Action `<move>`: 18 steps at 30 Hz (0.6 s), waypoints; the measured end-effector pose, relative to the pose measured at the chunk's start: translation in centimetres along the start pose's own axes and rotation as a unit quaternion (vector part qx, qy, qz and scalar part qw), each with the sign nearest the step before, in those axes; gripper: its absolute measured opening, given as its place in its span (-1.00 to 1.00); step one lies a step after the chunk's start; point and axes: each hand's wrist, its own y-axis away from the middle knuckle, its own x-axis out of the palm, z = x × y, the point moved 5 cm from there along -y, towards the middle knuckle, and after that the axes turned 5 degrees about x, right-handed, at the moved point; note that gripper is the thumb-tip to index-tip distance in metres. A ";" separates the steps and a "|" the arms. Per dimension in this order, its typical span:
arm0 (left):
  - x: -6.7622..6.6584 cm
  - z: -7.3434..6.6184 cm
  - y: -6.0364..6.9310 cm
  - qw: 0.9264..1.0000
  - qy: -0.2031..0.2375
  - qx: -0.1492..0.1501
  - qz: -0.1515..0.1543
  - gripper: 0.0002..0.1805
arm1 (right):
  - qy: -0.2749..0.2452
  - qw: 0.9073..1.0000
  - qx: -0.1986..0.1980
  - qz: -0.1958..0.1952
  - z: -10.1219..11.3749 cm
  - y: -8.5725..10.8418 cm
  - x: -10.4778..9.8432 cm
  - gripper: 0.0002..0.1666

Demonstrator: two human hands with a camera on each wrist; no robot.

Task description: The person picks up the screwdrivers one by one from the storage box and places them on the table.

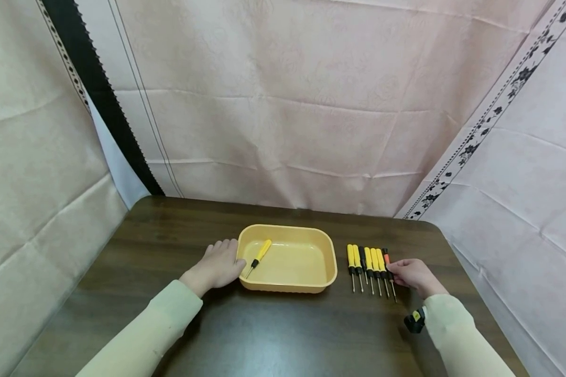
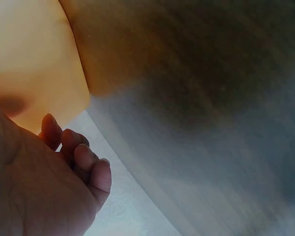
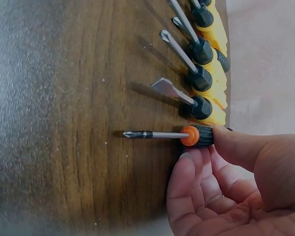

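Note:
My right hand (image 1: 416, 276) pinches the handle of a black-and-orange screwdriver (image 3: 196, 136) between thumb and fingers. Its Phillips tip points away from the hand in the right wrist view. This screwdriver is at the right end of a row of several screwdrivers (image 1: 369, 257), mostly yellow-handled with black collars. My left hand (image 1: 220, 266) lies at the left side of a yellow plastic tray (image 1: 287, 288), thumb by its rim and fingers loosely extended. In the left wrist view, the fingers (image 2: 101, 176) bend slightly beside the tray wall. One yellow-handled screwdriver (image 1: 262, 252) lies inside the tray, at its left.
The dark wooden table (image 1: 283, 335) has rounded far corners. Pale cloth (image 1: 283, 104) hangs behind it and at both sides. A small black object with a yellow mark (image 1: 415, 320) is at the right wrist.

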 end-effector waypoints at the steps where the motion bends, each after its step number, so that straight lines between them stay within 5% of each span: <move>1: 0.0 0.0 0.0 1.000 0.001 -0.001 0.000 -0.49 | 0.003 1.000 0.001 -0.003 0.1 0.0 0.0 -0.61; 18: 0.0 0.1 -0.1 1.000 0.002 -0.005 0.002 -0.46 | 0.016 1.000 -0.001 -0.002 0.5 0.3 0.0 -0.64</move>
